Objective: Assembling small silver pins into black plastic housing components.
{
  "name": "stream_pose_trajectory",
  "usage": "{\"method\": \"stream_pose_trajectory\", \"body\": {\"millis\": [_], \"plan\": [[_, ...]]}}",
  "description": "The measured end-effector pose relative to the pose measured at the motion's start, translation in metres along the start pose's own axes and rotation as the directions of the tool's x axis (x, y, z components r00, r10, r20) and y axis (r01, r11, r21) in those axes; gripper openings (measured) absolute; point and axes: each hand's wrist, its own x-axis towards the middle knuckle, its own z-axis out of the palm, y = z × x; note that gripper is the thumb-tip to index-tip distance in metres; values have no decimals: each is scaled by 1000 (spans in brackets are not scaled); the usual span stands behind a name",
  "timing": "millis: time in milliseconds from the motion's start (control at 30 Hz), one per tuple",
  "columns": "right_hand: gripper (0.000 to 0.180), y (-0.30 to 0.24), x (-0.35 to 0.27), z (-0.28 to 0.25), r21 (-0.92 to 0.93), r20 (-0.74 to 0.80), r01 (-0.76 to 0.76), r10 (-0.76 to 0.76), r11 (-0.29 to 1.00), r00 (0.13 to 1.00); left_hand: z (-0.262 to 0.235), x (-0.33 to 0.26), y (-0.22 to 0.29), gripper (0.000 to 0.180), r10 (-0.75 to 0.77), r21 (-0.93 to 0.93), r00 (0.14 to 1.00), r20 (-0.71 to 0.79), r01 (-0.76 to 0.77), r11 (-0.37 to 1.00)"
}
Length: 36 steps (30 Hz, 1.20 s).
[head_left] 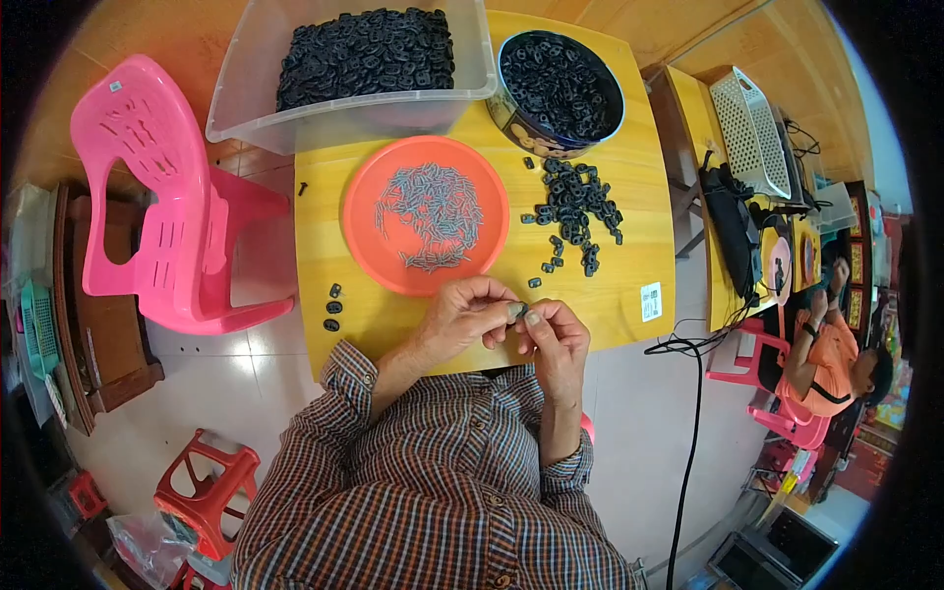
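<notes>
1. Small part (pixel 523 309): dark, mostly hidden; located just off the orange tray (pixel 362 241), between its four and five o'clock;
2. Left hand (pixel 462 317) and right hand (pixel 558 342): both pinching the part at thumb and fingers.

The scene is brightly and evenly lit. Glare is reflected by the tiled floor (pixel 265 369) at left. The left hand (pixel 464 320) and right hand (pixel 559 346) are recorded with little blur. Straight edges are bowed toward the black rim, where the co-worker (pixel 829 359) at right is softened and distorted.
</notes>
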Motion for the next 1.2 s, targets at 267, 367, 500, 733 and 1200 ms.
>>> {"method": "stream_pose_trajectory", "body": {"millis": [267, 367, 500, 733, 1200], "plan": [[24, -5, 5, 12, -636, 178, 579, -633, 510, 753, -7, 2, -1, 14, -25, -75, 1000, -5, 25, 997], [26, -5, 9, 11, -730, 294, 625, -699, 276, 652, -8, 2, 0, 15, -64, -87, 998, -13, 63, 994], [28, 1, 13, 8, -731, 380, 663, -712, 159, 590, -10, -3, 2, 15, -133, -104, 991, -32, 129, 986], [19, 12, 15, 8, -747, 323, 607, -651, 270, 687, -20, -10, 13, 19, 526, 735, 848, -66, -315, 601], [10, 20, 20, 11, -770, 239, 524, -597, 364, 766, -33, 0, 20, 36, 582, 971, 778, 237, -191, -141]]}}
